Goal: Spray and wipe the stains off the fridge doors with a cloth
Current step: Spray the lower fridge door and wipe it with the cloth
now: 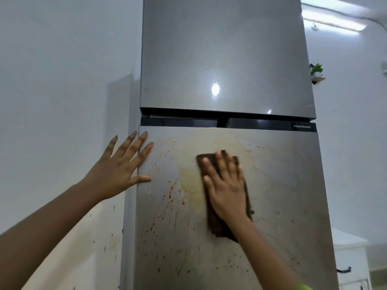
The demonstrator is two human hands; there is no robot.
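Lower frame: two bare forearms reach up and in.

Left hand (117,170), left of centre: fingers spread and straight, flat on the left edge of the lower fridge door (282,195). It holds nothing; reads as a brace.

Right hand (225,185), centre: palm flat, fingers straight, pressing a dark brown cloth (217,227) against the lower door. It is not curled round the cloth, only pinning it. The cloth hangs lengthwise under the palm.

Just left of the cloth: a pale yellow smear (189,178), with orange drips (170,192) below it. Specks scatter down the door.

Upper door (226,49), top of frame: mostly clean, with a faint mark or two.

No spray bottle in view.

Risks, as I judge them:
- The cloth is only pinned, so it could slide out from under the palm on the wet steel.
- A loaded cloth may spread the yellow film wider instead of lifting it.
- If the brace lets go, pressure could rock the door.
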